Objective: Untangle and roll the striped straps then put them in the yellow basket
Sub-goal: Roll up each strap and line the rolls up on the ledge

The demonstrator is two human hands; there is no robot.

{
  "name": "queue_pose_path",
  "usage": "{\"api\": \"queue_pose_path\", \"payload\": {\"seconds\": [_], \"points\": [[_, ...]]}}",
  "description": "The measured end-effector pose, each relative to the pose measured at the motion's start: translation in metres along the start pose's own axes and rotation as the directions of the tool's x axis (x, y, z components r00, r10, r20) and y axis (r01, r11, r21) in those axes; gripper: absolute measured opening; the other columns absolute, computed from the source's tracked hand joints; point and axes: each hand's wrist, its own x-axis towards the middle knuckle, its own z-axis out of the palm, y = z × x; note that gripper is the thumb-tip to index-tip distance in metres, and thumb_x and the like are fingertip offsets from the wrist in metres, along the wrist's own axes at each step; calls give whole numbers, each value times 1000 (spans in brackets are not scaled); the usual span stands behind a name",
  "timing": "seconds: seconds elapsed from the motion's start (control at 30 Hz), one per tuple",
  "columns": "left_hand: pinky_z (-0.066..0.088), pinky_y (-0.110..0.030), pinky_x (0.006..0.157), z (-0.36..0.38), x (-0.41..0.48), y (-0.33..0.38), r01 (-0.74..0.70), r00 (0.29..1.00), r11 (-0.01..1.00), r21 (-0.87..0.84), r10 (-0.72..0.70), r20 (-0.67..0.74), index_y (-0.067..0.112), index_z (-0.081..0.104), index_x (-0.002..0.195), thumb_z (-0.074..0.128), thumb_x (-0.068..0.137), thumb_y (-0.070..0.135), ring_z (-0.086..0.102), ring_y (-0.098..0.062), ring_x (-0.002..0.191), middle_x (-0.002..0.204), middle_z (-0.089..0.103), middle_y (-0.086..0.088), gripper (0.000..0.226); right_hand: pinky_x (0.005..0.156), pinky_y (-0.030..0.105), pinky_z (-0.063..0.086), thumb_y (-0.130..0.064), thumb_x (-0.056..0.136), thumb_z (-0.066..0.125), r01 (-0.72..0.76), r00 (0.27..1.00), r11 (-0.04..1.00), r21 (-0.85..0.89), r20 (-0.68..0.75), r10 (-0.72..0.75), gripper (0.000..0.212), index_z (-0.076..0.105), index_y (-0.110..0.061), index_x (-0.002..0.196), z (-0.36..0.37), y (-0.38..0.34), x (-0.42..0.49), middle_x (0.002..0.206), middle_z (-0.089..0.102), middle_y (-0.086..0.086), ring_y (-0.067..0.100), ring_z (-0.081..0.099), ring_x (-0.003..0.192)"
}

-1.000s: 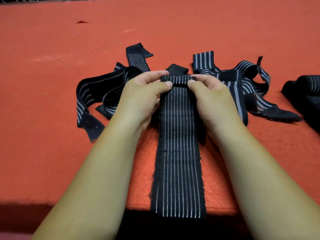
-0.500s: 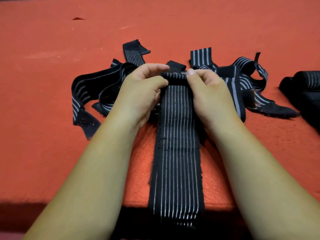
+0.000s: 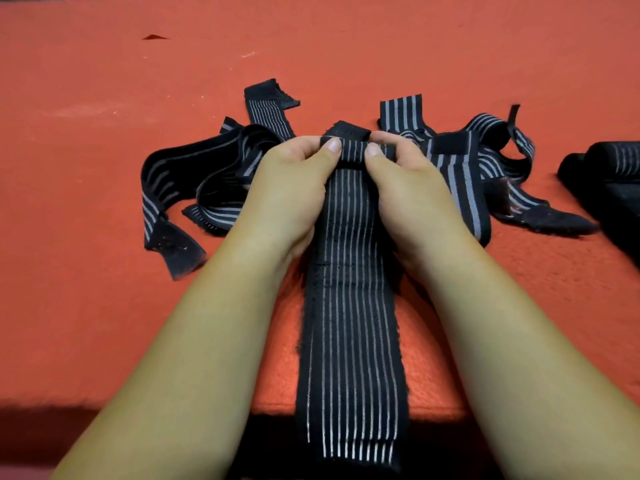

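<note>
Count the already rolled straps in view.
2, it seems: a striped roll at the right edge, and a darker roll just nearer. Both are cropped; more may lie out of frame.

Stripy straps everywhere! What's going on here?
A person is rolling up one striped strap. The left hand and right hand both pinch the small roll at its far end; the rest lies flat on the red surface, hanging over the near edge. Tangled straps lie beyond the hands, and rolled straps sit at the right. No basket shows.
</note>
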Motion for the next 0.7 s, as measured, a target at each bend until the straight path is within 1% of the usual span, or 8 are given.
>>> {"api": "queue_pose_path", "payload": {"seconds": [0.1, 0.2, 0.27, 0.4, 0.47, 0.5, 0.6, 0.7], "points": [[65, -53, 92, 7, -2, 1, 36, 999, 996, -77, -35, 6, 2, 75, 114, 54, 113, 17, 79, -31, 93, 104, 80, -22, 26, 115, 41, 48, -52, 105, 54, -18, 1000, 998, 57, -1, 18, 43, 56, -40, 147, 1, -6, -5, 139, 65, -14, 7, 63, 128], [64, -50, 91, 10, -2, 0, 32, 999, 994, -104, -27, 43, 2, 75, 116, 53, 114, 17, 78, -31, 93, 106, 80, -23, 27, 107, 31, 50, -47, 111, 50, -25, 1000, 998, 64, -16, 26, 37, 54, -38, 147, -2, -10, -7, 129, 66, -17, -1, 63, 117], [64, -50, 92, 10, -1, 0, 21, 998, 995, -97, -15, 62, 2, 74, 118, 53, 113, 15, 79, -32, 97, 109, 80, -22, 26, 101, 30, 52, -47, 111, 51, -30, 999, 998, 61, -16, 31, 36, 54, -38, 146, -3, -11, -9, 121, 67, -18, -4, 64, 110], [65, -47, 92, 9, 3, 1, -52, 999, 995, -91, 52, -3, 5, 74, 118, 54, 112, 10, 80, -30, 101, 109, 81, -19, 21, 107, 41, 55, -50, 103, 60, -43, 999, 989, 139, -14, 45, 44, 57, -35, 144, -1, -8, -7, 123, 74, -11, 6, 72, 113], [63, -53, 98, 7, 6, 2, -64, 997, 986, -155, 57, -50, 2, 71, 122, 53, 112, 9, 78, -36, 108, 114, 79, -23, 22, 107, 46, 57, -51, 94, 65, -74, 997, 967, 242, 11, 74, 51, 61, -29, 140, 1, -4, -6, 124, 77, -6, 12, 75, 114], [62, -57, 99, 5, 7, 2, -64, 996, 978, -196, 51, -68, -1, 70, 124, 52, 113, 10, 77, -40, 110, 116, 78, -25, 24, 106, 49, 58, -48, 95, 67, -95, 995, 956, 277, 41, 87, 49, 64, -25, 138, 2, -3, -6, 123, 79, -3, 15, 76, 113], [60, -63, 101, 0, 14, 1, -60, 992, 952, -301, 24, -120, -5, 70, 125, 49, 113, 10, 75, -46, 113, 119, 75, -30, 28, 98, 54, 63, -28, 106, 64, -161, 975, 945, 283, 193, 108, 27, 72, -13, 127, 4, -5, -14, 112, 82, 9, 29, 80, 105], [58, -64, 103, -7, 19, 1, -70, 983, 933, -354, 5, -182, -3, 72, 124, 50, 113, 12, 75, -43, 115, 120, 77, -27, 29, 90, 50, 64, -25, 108, 62, -218, 935, 946, 240, 328, 133, 27, 74, -7, 124, 4, -7, -20, 111, 82, 16, 37, 79, 104]]}}
